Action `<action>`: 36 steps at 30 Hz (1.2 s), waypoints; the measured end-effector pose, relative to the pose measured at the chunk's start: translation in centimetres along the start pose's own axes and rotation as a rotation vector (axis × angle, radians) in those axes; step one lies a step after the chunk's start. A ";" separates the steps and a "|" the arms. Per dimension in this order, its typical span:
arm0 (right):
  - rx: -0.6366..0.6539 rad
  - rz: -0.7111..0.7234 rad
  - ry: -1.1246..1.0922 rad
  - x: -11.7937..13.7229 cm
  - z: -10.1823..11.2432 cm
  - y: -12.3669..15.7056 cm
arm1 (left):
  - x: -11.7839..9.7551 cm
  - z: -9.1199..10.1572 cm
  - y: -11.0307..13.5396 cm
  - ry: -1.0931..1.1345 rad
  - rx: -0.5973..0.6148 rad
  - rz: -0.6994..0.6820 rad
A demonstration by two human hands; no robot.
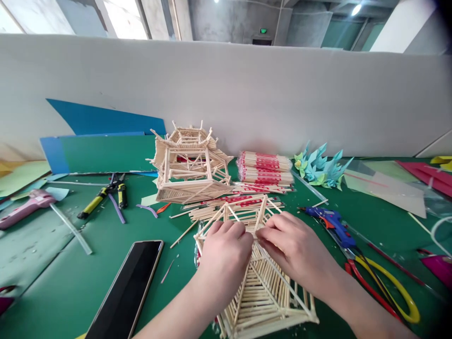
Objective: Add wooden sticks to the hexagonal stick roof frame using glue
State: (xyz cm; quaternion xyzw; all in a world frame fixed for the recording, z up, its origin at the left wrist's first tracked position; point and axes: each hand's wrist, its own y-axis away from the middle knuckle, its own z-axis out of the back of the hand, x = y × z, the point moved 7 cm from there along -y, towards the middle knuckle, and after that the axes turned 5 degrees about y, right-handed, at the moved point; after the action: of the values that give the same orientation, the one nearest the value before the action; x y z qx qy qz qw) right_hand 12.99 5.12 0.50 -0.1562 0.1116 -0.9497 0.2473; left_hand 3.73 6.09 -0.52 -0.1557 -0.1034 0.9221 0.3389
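There are two hands (224,249) (298,249), two stick structures (256,280) (187,192), one phone (129,282).

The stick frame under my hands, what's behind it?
Behind the stick frame lie loose sticks, then a stick model and wrapped bundles. Your left hand and right hand cover part of the frame, hiding what lies directly behind them.

Stick pavilion (209,165) blocks path beyond left fingers (237,230)
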 end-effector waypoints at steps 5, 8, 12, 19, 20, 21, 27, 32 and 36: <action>-0.008 -0.039 -0.002 -0.8 0.7 0.6 | 0.0 0.0 -0.1 0.011 0.041 0.024; -0.018 -0.049 0.007 -1.0 0.8 0.9 | 0.0 -0.1 -0.1 0.018 0.060 0.036; -0.034 -0.044 0.013 -1.1 0.6 1.0 | 0.1 0.0 0.2 0.046 0.055 0.040; -0.060 -0.036 0.028 -1.2 0.5 0.9 | 0.6 0.6 0.6 0.149 -0.009 0.038; -0.063 -0.035 0.031 -1.2 0.5 0.9 | 0.6 0.9 0.9 0.162 -0.036 0.043; -0.067 -0.034 0.033 -1.2 0.6 1.0 | 0.6 1.3 1.2 0.174 -0.077 0.047; -0.094 0.002 0.019 -1.1 0.6 1.0 | -0.7 3.6 4.8 0.345 -0.321 0.010; -0.117 0.045 0.000 -0.9 0.6 1.1 | -2.0 3.9 7.1 0.323 -0.428 -0.073; -0.110 0.050 0.000 -1.0 0.4 1.2 | -2.1 3.1 7.6 0.288 -0.477 -0.069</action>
State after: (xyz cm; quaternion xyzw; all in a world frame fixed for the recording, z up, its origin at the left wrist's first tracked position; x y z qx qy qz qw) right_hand 14.48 4.56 0.30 -0.1669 0.1677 -0.9356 0.2622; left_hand -0.37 -1.22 0.61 -0.3569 -0.2735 0.8280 0.3349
